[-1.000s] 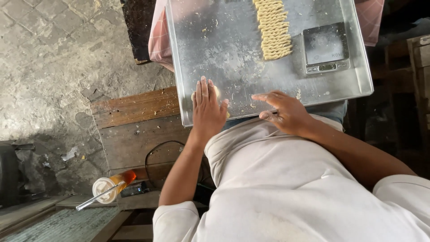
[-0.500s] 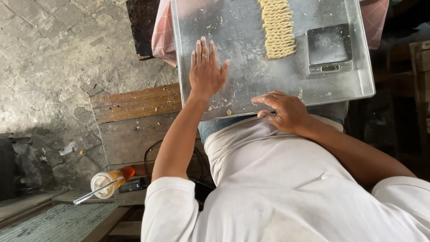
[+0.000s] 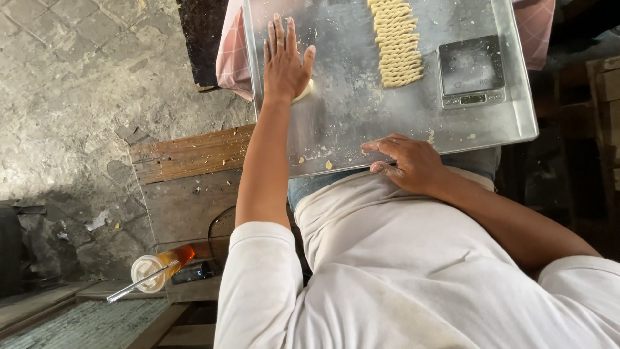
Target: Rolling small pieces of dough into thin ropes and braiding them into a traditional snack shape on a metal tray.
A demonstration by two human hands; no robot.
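Head view is showing the left hand (image 3: 284,61) lying flat and spread, pressing a dough piece (image 3: 302,91) near the tray's (image 3: 516,126) left edge; right hand (image 3: 410,161) resting loosely open, empty, at the near edge. One row of twisted dough sticks (image 3: 395,42) is lying finished; much tray remains bare.

Soft daylight is falling on the metal tray (image 3: 336,129), w/ dull pale glare showing on its bare part. Left of the tray, the stone floor (image 3: 84,84) is looking bright up top, shadowy lower down. Right of the tray it's getting v. dark. Pic is staying sharp, edges bending a bit.
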